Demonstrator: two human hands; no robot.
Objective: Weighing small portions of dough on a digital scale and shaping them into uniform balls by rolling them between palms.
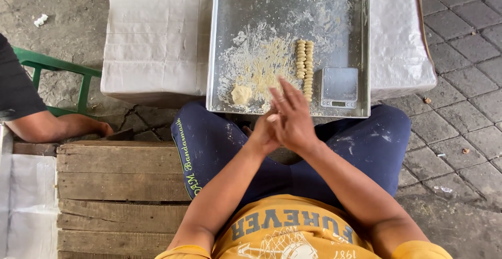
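Observation:
My right hand (293, 115) lies flat over my left hand (263, 133), palms pressed together just in front of a metal tray (230, 8). Whatever sits between the palms is hidden. On the tray, a small lump of pale dough (241, 94) rests near the front edge amid loose flour and crumbs (264, 63). Two rows of small round dough balls (305, 65) run down the middle. A small digital scale (339, 87) stands at the tray's front right corner.
The tray rests on a white-wrapped block (157, 39) on a paved floor. A wooden pallet (120, 196) lies at my left. Another person's arm (49, 127) reaches in at the far left, next to a green frame (57, 71).

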